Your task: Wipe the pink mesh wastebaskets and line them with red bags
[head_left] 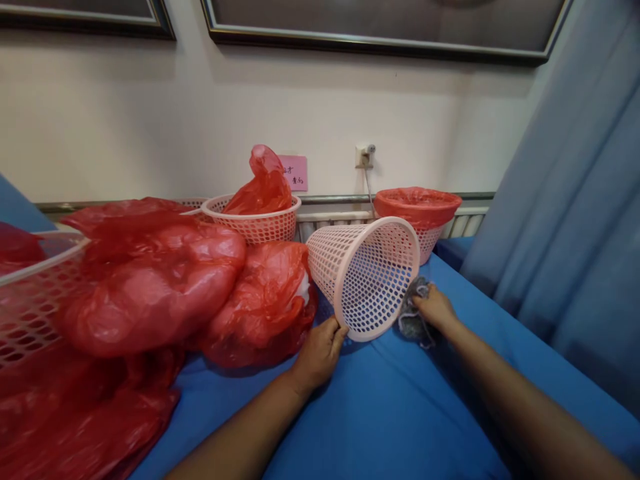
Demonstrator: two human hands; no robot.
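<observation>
Forward, left hand pinches basket rim; right hand clutches cloth.

- Place type: furnished indoor room, possibly a treatment room or bedroom; exact use cannot be determined.
- Landmark: radiator, against a pale wall.
- Above radiator: wall socket; higher, framed panels.
- Right of radiator: long blue curtain.
- Before radiator: flat, blue-covered surface.

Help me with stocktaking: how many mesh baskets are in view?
5: the tipped basket held by the left hand; the red-lined basket behind it, right; the far-left basket; the back-centre basket; and the partly hidden basket beside that. Red bags may hide more.
</observation>
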